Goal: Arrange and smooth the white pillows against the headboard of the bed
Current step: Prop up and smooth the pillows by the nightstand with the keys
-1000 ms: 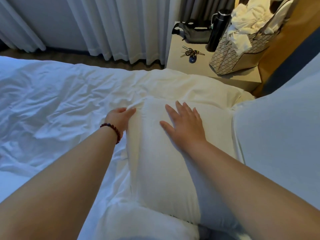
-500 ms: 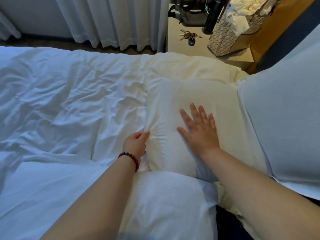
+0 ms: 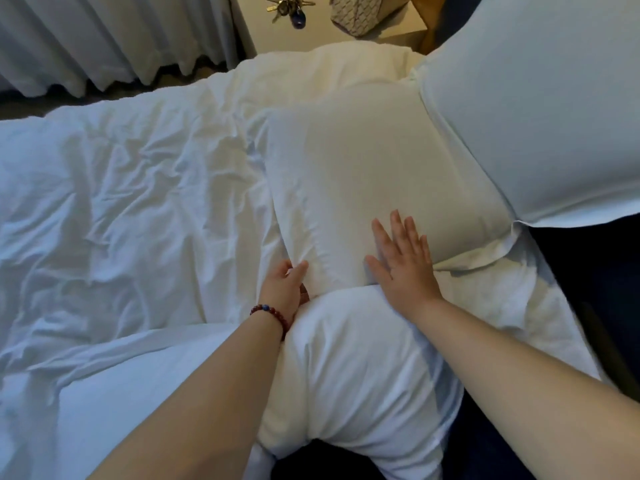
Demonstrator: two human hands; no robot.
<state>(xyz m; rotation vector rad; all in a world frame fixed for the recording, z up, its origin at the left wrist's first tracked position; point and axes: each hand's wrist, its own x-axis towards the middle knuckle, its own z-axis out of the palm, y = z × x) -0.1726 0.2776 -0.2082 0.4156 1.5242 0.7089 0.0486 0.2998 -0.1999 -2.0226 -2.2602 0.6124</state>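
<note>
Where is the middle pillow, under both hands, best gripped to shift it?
Probably grip the middle pillow by its near-left corner, coming from the duvet side. That edge is free; the fabric bunches into a fold where the left hand pinches it. The big pillow covers its right edge, the nearest pillow overlaps its near edge, and the right hand lies flat on top.

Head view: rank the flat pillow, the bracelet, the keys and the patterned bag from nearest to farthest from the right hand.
1. The flat pillow, under the right hand, which touches it.
2. The bracelet, on the left wrist alongside.
3. The keys and the bag, both on the nightstand at the far side: too close to call.
</note>
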